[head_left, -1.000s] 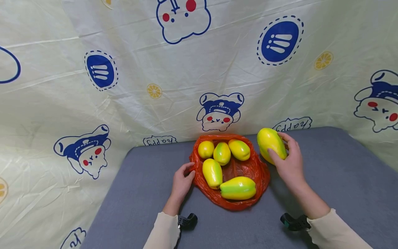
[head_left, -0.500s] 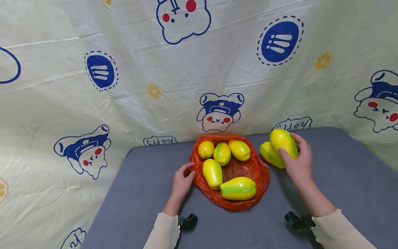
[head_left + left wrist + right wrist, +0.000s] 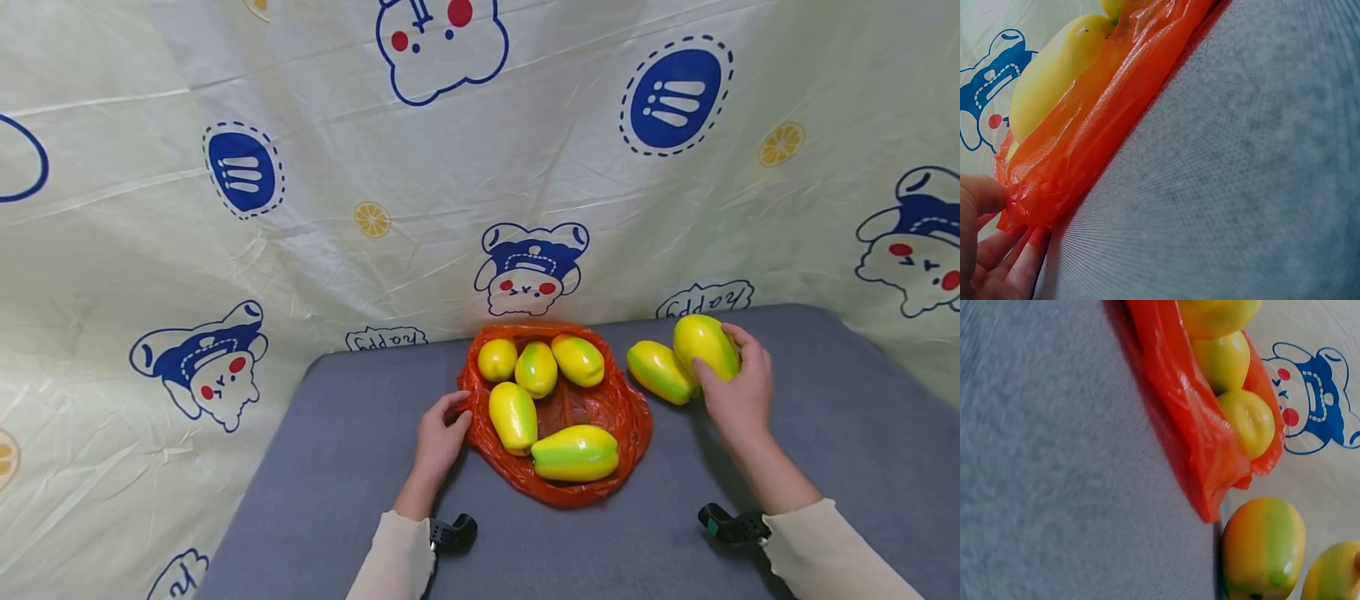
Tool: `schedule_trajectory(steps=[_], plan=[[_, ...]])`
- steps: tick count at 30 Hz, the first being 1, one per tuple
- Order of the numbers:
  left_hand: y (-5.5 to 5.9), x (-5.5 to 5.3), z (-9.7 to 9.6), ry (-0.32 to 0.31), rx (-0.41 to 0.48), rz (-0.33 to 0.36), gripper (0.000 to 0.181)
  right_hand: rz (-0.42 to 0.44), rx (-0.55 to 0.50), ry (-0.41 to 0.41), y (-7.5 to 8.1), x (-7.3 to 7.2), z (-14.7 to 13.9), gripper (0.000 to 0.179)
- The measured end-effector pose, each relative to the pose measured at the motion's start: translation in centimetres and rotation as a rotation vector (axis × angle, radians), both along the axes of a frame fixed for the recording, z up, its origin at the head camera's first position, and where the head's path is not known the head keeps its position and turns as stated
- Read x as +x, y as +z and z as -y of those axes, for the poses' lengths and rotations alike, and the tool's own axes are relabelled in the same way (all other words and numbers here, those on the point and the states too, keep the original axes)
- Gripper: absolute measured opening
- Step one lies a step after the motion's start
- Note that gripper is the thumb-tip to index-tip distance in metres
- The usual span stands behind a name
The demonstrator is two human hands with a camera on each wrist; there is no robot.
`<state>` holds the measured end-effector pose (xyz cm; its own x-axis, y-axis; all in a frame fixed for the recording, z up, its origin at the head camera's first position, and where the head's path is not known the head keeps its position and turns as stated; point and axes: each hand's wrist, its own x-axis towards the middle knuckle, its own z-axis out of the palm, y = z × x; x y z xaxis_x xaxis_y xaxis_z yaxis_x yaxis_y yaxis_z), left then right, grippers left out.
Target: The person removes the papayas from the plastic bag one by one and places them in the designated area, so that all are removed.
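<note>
An orange plastic bag (image 3: 600,410) lies spread on the grey table (image 3: 337,467) with several yellow-green mangoes in it, the biggest one (image 3: 575,453) at the front. My left hand (image 3: 442,433) pinches the bag's left edge (image 3: 1019,200). My right hand (image 3: 731,383) grips a yellow-green mango (image 3: 703,343) to the right of the bag, low over the table. Another mango (image 3: 658,372) lies on the table just left of it, seen close in the right wrist view as well (image 3: 1264,547).
A cream cartoon-print sheet (image 3: 300,167) hangs close behind and to the left of the table. The table's back edge runs right behind the bag. Grey surface stretches in front of the bag and to the far right (image 3: 862,400).
My right hand has carried its mango to the right and down, away from the bag, uncovering a second mango lying on the table. The left hand has kept its pinch on the bag.
</note>
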<state>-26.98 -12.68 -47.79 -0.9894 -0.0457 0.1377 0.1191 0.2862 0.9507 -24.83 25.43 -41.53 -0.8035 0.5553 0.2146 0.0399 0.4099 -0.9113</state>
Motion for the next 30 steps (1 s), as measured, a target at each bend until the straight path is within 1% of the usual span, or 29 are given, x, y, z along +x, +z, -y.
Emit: schedule_trajectory(steps=[3,6,8,14,24,26,30], plan=[[-0.1,0.0,0.0,0.001,0.008,-0.001,0.031,0.029,-0.017,-0.004,-0.4,-0.2,-0.4,0.066],[-0.1,0.0,0.0,0.002,0.009,-0.008,0.031,0.040,-0.026,-0.005,-0.8,-0.4,-0.8,0.066],[-0.2,0.0,0.0,0.003,0.003,-0.011,0.031,0.048,-0.019,-0.007,-1.0,-0.6,-1.0,0.066],[-0.2,0.0,0.0,0.005,-0.012,0.009,0.030,0.091,0.009,-0.003,-1.8,-1.0,-1.8,0.067],[0.0,0.1,-0.1,0.003,0.004,0.012,0.031,0.120,0.028,0.013,-2.7,-1.3,-2.9,0.068],[0.2,0.2,-0.2,0.006,0.006,0.017,0.032,0.135,0.035,0.019,-2.9,-1.4,-3.1,0.068],[2.4,1.6,-0.6,-0.003,-0.001,0.020,0.032,0.163,0.039,0.032,-3.2,-1.4,-3.4,0.068]])
